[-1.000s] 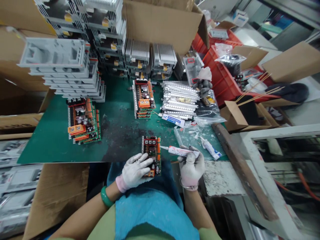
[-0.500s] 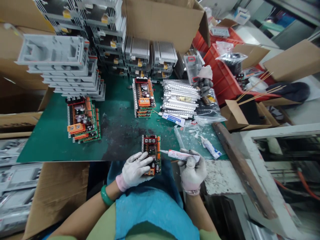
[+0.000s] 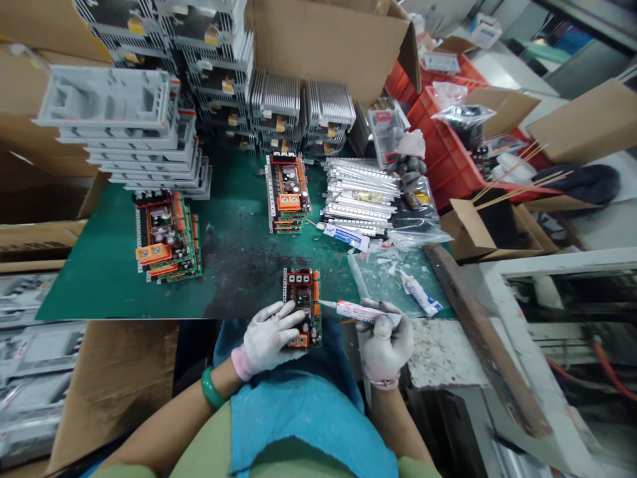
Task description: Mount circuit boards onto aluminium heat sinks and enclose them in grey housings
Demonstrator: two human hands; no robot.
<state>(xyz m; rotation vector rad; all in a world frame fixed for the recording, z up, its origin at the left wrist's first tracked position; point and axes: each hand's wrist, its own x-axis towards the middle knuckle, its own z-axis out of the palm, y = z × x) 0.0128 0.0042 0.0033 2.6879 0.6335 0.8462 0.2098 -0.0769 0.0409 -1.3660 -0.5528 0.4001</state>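
Note:
A small circuit board [image 3: 303, 299] with red and orange parts lies at the near edge of the green mat [image 3: 239, 259]. My left hand [image 3: 267, 337], in a white glove, is wrapped on the board's near left side and holds it. My right hand [image 3: 384, 338], also gloved, is closed round a white tube [image 3: 361, 311] with red print. The tube's thin nozzle points left, its tip just beside the board's right edge.
Two stacks of boards [image 3: 166, 236] [image 3: 287, 192] stand on the mat, with grey housings [image 3: 129, 133], finned heat sinks [image 3: 298, 106] and metal strips [image 3: 358, 196] behind. Another tube [image 3: 421, 295] lies at right. Red crates [image 3: 442, 146] and cardboard boxes [image 3: 323, 40] surround the mat.
The tube and my right hand have dropped slightly and edged nearer, the nozzle staying by the board's right edge. My left hand has stayed on the board.

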